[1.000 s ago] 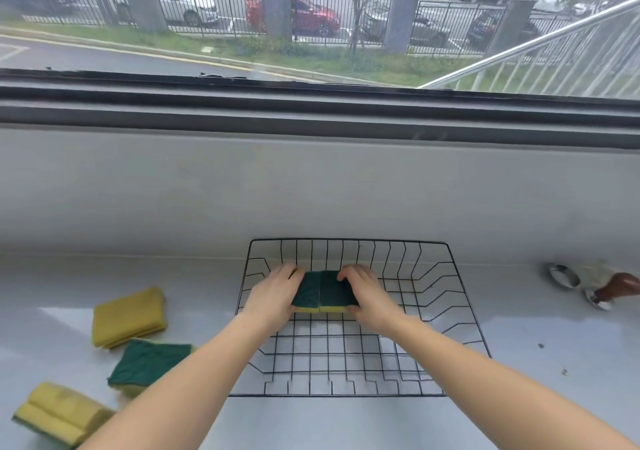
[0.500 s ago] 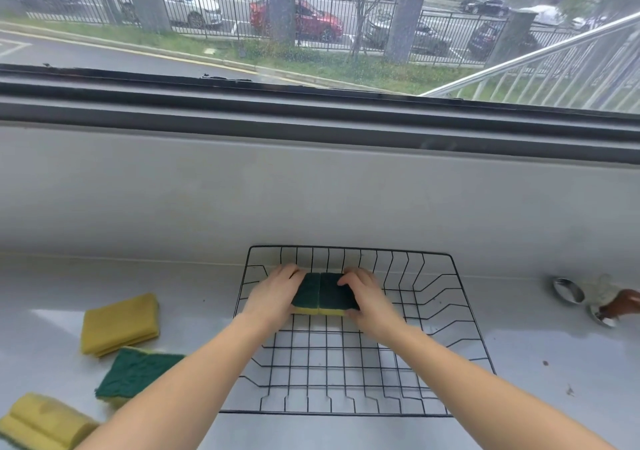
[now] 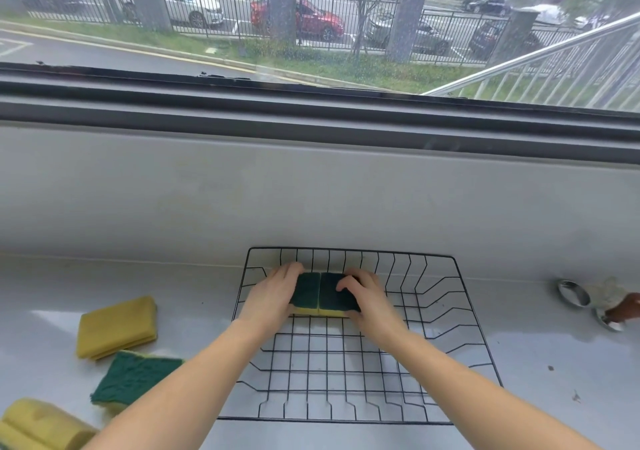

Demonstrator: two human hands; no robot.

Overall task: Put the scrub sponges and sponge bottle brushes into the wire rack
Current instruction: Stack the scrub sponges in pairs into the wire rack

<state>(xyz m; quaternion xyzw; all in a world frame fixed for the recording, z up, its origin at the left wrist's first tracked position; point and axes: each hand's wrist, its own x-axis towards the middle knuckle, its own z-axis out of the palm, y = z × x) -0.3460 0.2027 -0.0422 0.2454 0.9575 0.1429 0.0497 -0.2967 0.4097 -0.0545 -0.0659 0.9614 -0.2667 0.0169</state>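
Observation:
Two green-topped yellow scrub sponges lie side by side, touching, at the back of the black wire rack (image 3: 460, 314). The left sponge (image 3: 306, 292) is held by my left hand (image 3: 273, 293). On the right sponge (image 3: 330, 297) rests my right hand (image 3: 367, 295), fingers curled over its top. On the counter left of the rack lie a yellow sponge stack (image 3: 116, 326), a green-topped sponge (image 3: 133, 378) and another yellow sponge (image 3: 38, 425) at the bottom-left corner. No bottle brush is visible.
A grey wall and window sill (image 3: 311, 200) rise right behind the rack. At the far right of the counter sit a metal ring (image 3: 573, 293) and a brown-handled object (image 3: 623, 309).
Both hands have pushed the two sponges slightly further toward the rack's back edge. The right hand's fingers now lie more over the top of its sponge.

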